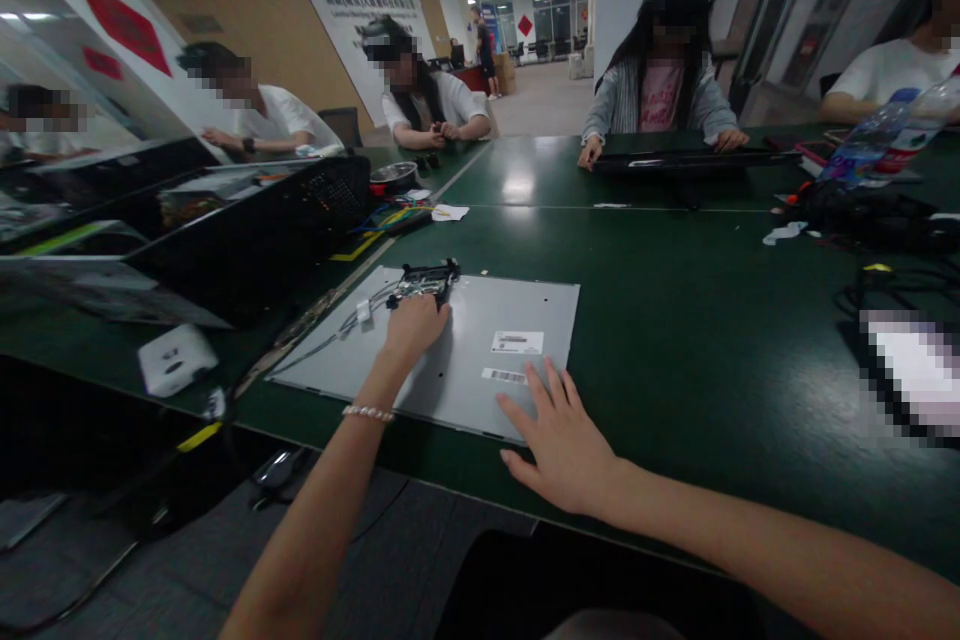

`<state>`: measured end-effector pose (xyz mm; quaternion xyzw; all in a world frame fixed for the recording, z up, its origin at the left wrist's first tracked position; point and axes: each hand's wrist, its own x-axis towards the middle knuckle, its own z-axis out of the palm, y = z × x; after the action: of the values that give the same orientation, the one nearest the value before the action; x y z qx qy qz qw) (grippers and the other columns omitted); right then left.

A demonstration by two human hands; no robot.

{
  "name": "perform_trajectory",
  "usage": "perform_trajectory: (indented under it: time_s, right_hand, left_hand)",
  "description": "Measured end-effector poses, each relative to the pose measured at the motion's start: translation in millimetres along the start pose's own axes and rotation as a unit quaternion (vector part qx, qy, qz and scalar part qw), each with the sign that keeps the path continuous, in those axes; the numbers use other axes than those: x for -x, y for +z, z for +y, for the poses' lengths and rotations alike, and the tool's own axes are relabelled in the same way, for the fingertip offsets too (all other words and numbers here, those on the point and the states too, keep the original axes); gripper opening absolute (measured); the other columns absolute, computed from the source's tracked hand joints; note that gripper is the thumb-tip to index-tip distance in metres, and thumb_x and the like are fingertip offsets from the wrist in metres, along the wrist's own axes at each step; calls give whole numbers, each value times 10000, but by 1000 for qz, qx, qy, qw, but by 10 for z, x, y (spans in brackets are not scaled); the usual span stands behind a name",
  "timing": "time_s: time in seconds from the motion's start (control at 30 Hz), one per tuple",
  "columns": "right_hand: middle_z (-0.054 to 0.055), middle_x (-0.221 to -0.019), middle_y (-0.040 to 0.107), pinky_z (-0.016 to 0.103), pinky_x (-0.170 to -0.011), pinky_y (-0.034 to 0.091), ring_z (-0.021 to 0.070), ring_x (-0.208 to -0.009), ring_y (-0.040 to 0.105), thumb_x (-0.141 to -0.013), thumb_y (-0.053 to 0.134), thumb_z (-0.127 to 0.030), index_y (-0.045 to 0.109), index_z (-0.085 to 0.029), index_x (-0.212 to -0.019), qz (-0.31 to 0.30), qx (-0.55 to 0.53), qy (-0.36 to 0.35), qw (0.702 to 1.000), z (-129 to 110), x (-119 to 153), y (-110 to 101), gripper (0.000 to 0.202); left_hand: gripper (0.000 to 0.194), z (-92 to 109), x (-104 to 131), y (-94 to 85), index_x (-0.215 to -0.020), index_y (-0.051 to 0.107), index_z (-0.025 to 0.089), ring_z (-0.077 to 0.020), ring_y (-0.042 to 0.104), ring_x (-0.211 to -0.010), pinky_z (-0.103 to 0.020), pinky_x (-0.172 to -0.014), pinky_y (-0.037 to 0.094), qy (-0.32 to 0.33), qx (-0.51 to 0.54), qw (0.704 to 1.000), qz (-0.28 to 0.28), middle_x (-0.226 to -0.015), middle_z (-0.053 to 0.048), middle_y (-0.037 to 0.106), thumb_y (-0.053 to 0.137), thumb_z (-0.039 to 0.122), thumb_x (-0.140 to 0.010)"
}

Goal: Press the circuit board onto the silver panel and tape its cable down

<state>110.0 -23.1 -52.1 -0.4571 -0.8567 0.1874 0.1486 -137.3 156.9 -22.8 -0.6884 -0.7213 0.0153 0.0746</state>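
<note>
The flat grey metal panel (472, 370) lies at the near edge of the dark green table (720, 350). The left hand (420, 325), fingers curled, is at the black bracket with circuit board (429, 278) on the panel's far edge; its grip I cannot tell. The right hand (566, 435) spreads wide over the panel's near right corner.

Left of the grip on the green table (697, 310), we see a white box (174, 362), and beyond it a black case (255, 250). Past the grip we find a paper scrap (450, 213) and a round dish (394, 174). Farther off, right of the grip, a person (664, 85) has hands at a dark slab (667, 163); we see bottles (862, 152) farther right.
</note>
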Motion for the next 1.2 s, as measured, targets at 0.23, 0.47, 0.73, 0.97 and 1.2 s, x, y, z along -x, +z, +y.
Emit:
perform_trajectory:
  time_s: [0.23, 0.47, 0.73, 0.97, 1.2]
  right_hand:
    - [172, -1666, 160, 618, -1184, 107, 447, -1508, 14, -975, 437, -545, 399, -225, -1533, 1, -4, -6, 1000, 17, 0, -2, 645]
    - [169, -1667, 158, 626, -1182, 103, 447, -1510, 11, -968, 448, -549, 416, -236, -1523, -2, -9, -3, 1000, 9, -1, 31, 638]
    - [144, -1676, 139, 635, -1184, 86, 442, -1512, -13, -971, 434, -564, 401, -245, -1533, -21, -4, -3, 1000, 12, 13, 34, 647]
    - [163, -1664, 177, 626, -1184, 112, 454, -1507, 34, -970, 441, -561, 420, -244, -1523, -4, 8, -4, 1000, 4, 21, 66, 638]
    - [166, -1662, 183, 623, -1184, 120, 445, -1510, 32, -971, 440, -563, 429, -251, -1514, 10, 17, -3, 1000, 11, 9, 108, 626]
  left_hand:
    - [467, 18, 356, 39, -1095, 659, 64, -309, 625, -1071, -408, -948, 471, 48, -32, 998, -1, -1135, -218, 677, 346, 382, -956]
    - [511, -327, 486, -116, -1096, 651, 122, -296, 629, -1033, -386, -905, 477, 39, -29, 999, -6, -1082, -181, 678, 297, 470, -977]
    - [491, -1238, -190, -160, -1279, 604, 85, -237, 618, -1074, -288, -941, 457, -56, 49, 997, -38, -1250, -147, 647, 469, 265, -842]
    - [506, -1318, -393, -23, -1207, 662, 145, -195, 674, -835, -231, -744, 490, -81, 105, 983, -130, -1048, -68, 741, 593, 265, -721]
    - [601, -1407, -517, 98, -1270, 606, 77, -271, 671, -969, -288, -810, 496, -125, 76, 984, -105, -1084, -152, 726, 686, 303, -718]
